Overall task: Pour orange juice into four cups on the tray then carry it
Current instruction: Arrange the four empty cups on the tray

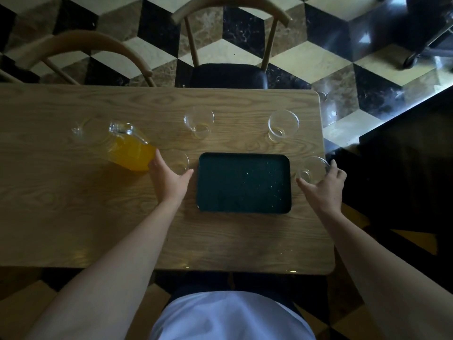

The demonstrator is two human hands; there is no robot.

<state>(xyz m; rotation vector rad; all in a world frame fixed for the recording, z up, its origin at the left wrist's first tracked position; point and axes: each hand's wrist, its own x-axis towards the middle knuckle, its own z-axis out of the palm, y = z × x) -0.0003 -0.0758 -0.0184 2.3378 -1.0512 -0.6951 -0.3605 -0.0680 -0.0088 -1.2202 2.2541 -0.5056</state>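
Note:
A dark green tray lies empty on the wooden table. A glass jug of orange juice stands to its left. Two clear cups, one and another, stand behind the tray. A third cup stands by the tray's left edge, between the spread thumb and fingers of my left hand. The fourth cup stands by the tray's right edge near the table end. My right hand reaches around it with thumb and fingers apart. All the cups look empty.
A small clear glass piece lies left of the jug. Two wooden chairs, one and the other, stand at the table's far side. The table ends just right of the fourth cup.

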